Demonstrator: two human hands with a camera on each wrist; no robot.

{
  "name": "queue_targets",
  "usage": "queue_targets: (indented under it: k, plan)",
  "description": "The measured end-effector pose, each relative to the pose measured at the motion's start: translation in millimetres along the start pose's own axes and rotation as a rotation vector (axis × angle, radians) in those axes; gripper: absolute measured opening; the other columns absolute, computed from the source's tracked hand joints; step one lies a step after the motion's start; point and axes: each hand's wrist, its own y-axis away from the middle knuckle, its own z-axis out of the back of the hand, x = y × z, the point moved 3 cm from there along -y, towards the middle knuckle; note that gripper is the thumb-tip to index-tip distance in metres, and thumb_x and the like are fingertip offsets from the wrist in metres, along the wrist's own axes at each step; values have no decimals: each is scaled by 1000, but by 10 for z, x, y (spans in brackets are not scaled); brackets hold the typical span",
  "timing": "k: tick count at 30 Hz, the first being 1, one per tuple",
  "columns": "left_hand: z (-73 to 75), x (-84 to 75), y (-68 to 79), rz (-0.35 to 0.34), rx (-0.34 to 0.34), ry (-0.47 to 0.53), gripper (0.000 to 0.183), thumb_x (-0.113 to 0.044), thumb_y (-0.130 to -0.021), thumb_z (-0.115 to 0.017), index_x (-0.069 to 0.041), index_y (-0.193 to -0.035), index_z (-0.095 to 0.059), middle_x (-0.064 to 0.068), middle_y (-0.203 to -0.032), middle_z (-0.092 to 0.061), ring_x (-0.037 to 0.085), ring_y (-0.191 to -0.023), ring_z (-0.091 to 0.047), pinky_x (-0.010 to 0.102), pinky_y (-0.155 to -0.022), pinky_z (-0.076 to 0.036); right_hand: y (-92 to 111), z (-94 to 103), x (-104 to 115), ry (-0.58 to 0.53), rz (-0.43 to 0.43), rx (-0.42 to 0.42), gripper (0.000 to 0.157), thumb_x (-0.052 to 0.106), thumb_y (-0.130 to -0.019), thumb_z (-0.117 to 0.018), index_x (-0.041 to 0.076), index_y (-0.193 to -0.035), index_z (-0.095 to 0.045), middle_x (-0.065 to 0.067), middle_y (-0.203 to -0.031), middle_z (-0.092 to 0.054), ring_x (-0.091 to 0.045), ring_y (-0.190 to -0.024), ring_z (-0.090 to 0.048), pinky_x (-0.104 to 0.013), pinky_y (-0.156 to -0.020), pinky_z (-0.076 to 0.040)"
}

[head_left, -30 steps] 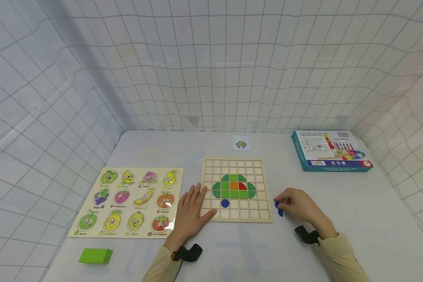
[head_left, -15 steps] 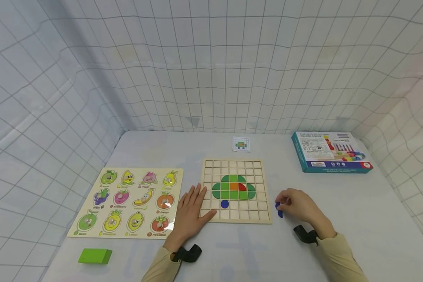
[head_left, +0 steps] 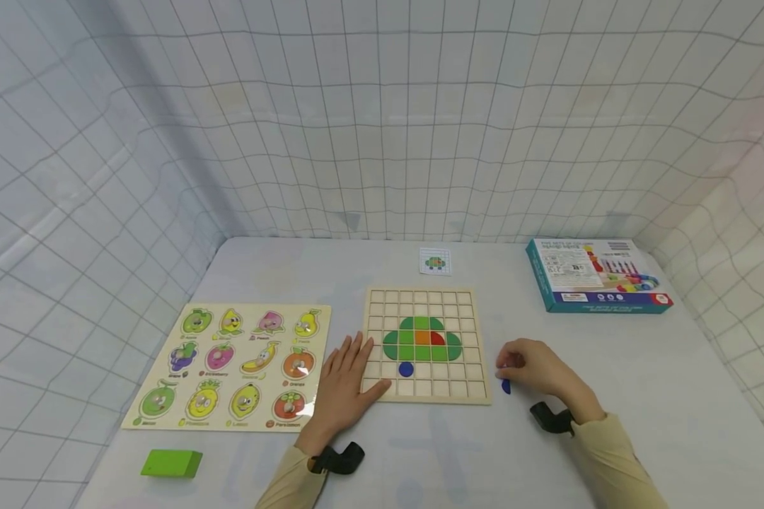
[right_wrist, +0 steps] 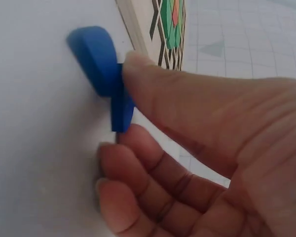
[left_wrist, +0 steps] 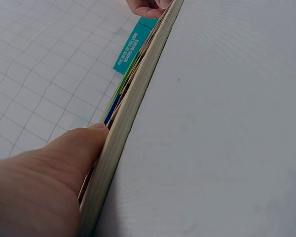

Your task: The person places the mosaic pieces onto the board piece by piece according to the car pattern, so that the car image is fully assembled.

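Note:
A wooden grid board (head_left: 423, 388) lies in the middle of the table, with green, orange and red pieces forming a dome and a blue disc (head_left: 406, 369) below them. My left hand (head_left: 345, 385) rests spread along the board's left edge, its thumb (left_wrist: 84, 140) on the near corner. Right of the board, my right hand (head_left: 537, 367) pinches a blue half-round piece (right_wrist: 122, 111) between thumb and fingers; in the head view the fingers mostly hide it. Close beside it on the table lies another blue half-round piece (right_wrist: 93, 59), also showing in the head view just below the fingertips.
A fruit knob puzzle (head_left: 257, 367) lies left of the left hand, with a green block (head_left: 172, 463) in front of it. Behind the board is a small pattern card (head_left: 435, 261). A teal toy box (head_left: 601, 276) stands at the back right.
The right fingers have drawn over the upper blue half-round piece, which showed earlier and is now mostly covered in the head view. The left hand has stayed in place.

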Motion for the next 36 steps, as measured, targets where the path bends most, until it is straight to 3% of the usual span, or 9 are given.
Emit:
queue_targets:
  k: [4,11,27,36]
  plan:
    - [-2,-7,6,0,1,2,77,-52,-88,-58,-7,-146,-37,14,-152,-28,32,-141,-17,50,-111,-12,52,19,-60,-39,38,4,11,19,-82,-75,13,-87,-67,4,-74,-52,-15,-71,-48,-26,-59,-42]
    - [6,-6,14,0,-6,4,77,-52,-87,-58,-6,-146,-37,15,-152,-29,32,-141,-17,50,-110,-12,57,31,-80,-90,61,9,9,13,-83,-74,11,-90,-69,3,-75,-54,-17,-72,-48,-25,-59,-41]
    - [-10,1,10,-8,-16,-4,78,-52,-87,-58,-6,-146,-37,14,-152,-29,32,-141,-17,50,-110,-12,-4,5,30,-27,-24,-47,13,3,-80,-73,8,-80,-61,1,-69,-51,-16,-66,-48,-28,-57,-42]
    - [-10,9,11,-9,-13,-1,78,-52,-87,-58,-7,-147,-36,14,-152,-28,32,-141,-17,50,-111,-12,22,-19,11,-33,-67,-56,16,6,-79,-75,7,-81,-60,0,-71,-52,-16,-67,-48,-28,-58,-43]
